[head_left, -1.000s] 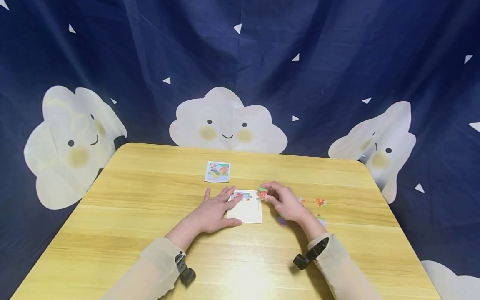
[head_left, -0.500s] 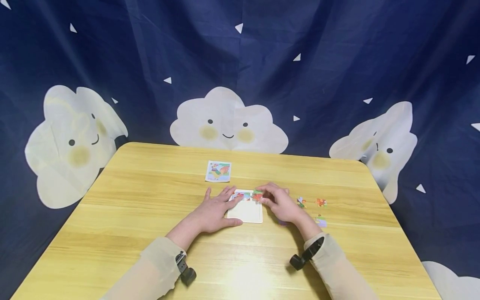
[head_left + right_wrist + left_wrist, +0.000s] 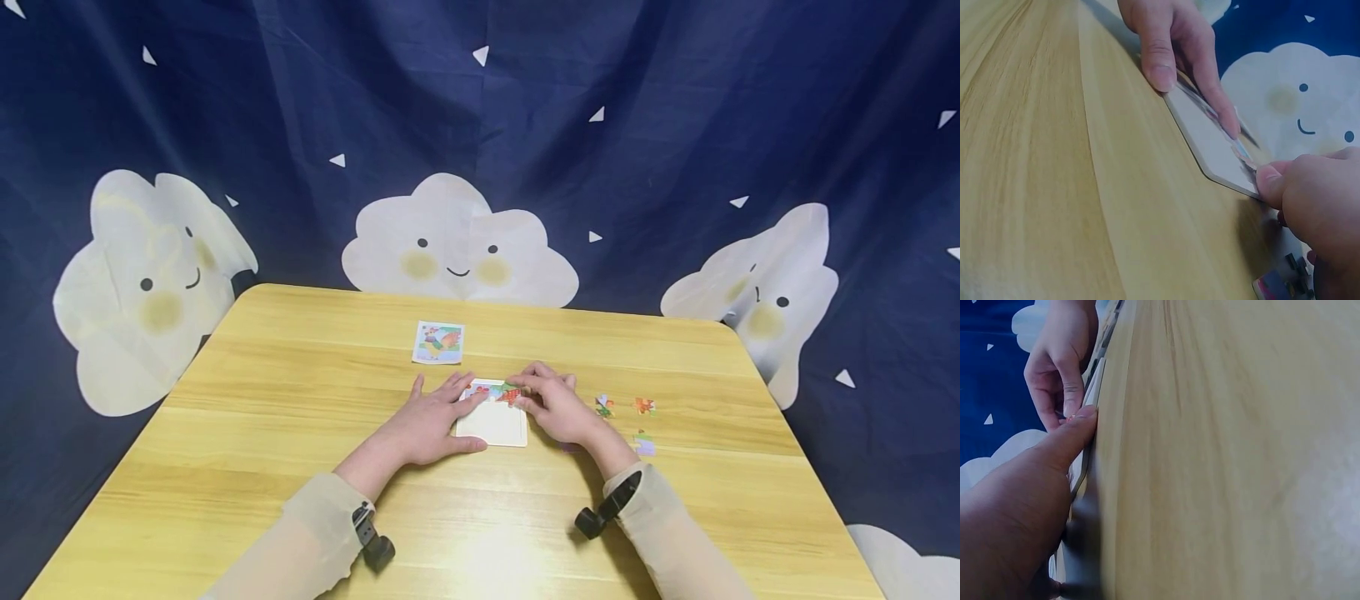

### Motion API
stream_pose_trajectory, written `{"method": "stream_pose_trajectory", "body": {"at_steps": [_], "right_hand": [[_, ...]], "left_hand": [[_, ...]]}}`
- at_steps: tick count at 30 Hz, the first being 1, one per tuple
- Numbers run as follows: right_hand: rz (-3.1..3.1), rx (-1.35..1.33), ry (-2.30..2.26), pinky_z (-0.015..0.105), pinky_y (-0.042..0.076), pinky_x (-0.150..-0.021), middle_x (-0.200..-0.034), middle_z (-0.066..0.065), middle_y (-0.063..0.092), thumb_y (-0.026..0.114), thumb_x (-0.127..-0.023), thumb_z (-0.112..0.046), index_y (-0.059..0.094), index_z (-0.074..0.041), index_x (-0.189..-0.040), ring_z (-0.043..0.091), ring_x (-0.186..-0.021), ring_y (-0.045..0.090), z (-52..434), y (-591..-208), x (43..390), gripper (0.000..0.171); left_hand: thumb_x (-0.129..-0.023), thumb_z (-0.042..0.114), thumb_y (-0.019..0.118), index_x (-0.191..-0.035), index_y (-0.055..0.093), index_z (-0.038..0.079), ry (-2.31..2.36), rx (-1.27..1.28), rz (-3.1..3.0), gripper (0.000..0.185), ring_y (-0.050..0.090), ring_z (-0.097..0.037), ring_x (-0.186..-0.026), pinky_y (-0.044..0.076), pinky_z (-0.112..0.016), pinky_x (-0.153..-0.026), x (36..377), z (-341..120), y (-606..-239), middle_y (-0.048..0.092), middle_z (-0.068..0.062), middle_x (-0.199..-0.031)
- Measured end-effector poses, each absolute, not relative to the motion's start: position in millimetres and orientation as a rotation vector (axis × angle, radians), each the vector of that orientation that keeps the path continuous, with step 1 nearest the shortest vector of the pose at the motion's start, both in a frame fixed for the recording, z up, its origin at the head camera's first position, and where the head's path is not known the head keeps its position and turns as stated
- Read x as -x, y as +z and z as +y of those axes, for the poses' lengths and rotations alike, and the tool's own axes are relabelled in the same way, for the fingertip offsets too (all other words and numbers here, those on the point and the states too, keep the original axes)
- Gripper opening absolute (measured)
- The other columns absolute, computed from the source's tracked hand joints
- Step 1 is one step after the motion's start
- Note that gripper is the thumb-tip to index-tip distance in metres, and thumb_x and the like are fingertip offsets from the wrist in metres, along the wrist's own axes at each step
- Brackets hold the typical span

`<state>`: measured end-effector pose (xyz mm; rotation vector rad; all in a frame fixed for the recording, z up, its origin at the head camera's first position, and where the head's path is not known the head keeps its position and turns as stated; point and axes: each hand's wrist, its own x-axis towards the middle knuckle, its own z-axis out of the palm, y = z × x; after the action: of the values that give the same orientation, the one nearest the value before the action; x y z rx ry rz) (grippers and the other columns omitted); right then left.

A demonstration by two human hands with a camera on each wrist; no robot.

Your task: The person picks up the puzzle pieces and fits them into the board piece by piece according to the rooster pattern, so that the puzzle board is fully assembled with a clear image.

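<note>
Since a second ago, your right hand (image 3: 555, 406) has carried the red puzzle piece (image 3: 510, 395) onto the white tray (image 3: 495, 429), at its 1 o'clock corner, pinched in a narrow grip. Left hand (image 3: 431, 421) lies flat, steadying; press squarely on the worktop (image 3: 262, 433).

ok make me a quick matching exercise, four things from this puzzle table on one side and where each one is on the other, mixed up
Things:
1. reference picture card
2. white puzzle tray
3. red puzzle piece
4. loose puzzle pieces

Places:
A. on the table to the right of the right hand
B. at the right hand's fingertips, at the tray's far edge
C. lying between the two hands, with the left hand along its left side
D. alone, beyond the tray, nearer the curtain

Pairs: 1-D, 2-C, 3-B, 4-A
</note>
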<state>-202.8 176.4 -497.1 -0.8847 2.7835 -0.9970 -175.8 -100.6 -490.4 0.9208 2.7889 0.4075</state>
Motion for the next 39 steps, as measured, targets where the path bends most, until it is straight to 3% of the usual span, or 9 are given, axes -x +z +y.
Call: {"method": "stream_pose_trajectory", "body": {"at_steps": [7,13,23,34,39], "right_hand": [[2.85,0.95,-0.875,0.049,0.023,-0.091,-0.125,0.001,0.059,0.069,-0.104,-0.015,0.072,-0.011,-0.137,0.017,-0.103,0.058,175.6,-497.1,203.3,0.033],[2.882,0.966,-0.788,0.049,0.024,-0.088,-0.125,0.001,0.058,0.069,-0.105,-0.017,0.071,-0.011,-0.139,0.015,-0.097,0.055,176.3,-496.1,202.6,0.035],[2.875,0.972,-0.786,0.05,0.025,-0.09,-0.124,0.002,0.056,0.067,-0.106,-0.019,0.07,-0.01,-0.142,0.018,-0.107,0.055,178.7,-498.2,203.3,0.037],[2.868,0.973,-0.776,0.05,0.024,-0.087,-0.122,0.001,0.055,0.067,-0.106,-0.019,0.068,-0.005,-0.142,0.016,-0.102,0.053,176.5,-495.2,202.0,0.039],[2.885,0.972,-0.759,0.049,0.024,-0.086,-0.121,0.0,0.054,0.068,-0.106,-0.026,0.068,-0.004,-0.142,0.016,-0.102,0.053,175.7,-496.5,201.2,0.041]], "left_hand": [[-0.093,0.081,0.054,-0.167,0.037,0.029,0.367,-0.914,2.816,0.092,0.02,-0.027,-0.16,0.016,-0.076,-0.118,178.3,-99.2,-489.8,0.023,-0.005,-0.175],[-0.093,0.079,0.057,-0.166,0.039,0.026,0.321,-0.911,2.806,0.091,0.022,-0.031,-0.159,0.021,-0.076,-0.117,179.7,-93.8,-482.8,0.026,-0.007,-0.173],[-0.093,0.082,0.052,-0.168,0.032,0.03,0.328,-0.987,2.774,0.093,0.016,-0.032,-0.16,0.02,-0.071,-0.12,184.9,-78.3,-484.3,0.019,-0.005,-0.175],[-0.092,0.085,0.051,-0.169,0.031,0.032,0.274,-0.937,2.743,0.095,0.019,-0.03,-0.16,0.019,-0.071,-0.121,187.4,-72.9,-479.8,0.021,-0.001,-0.175],[-0.091,0.084,0.052,-0.168,0.033,0.032,0.253,-0.926,2.757,0.095,0.022,-0.031,-0.159,0.02,-0.073,-0.119,186.4,-71.2,-478.2,0.024,-0.002,-0.174]]}}
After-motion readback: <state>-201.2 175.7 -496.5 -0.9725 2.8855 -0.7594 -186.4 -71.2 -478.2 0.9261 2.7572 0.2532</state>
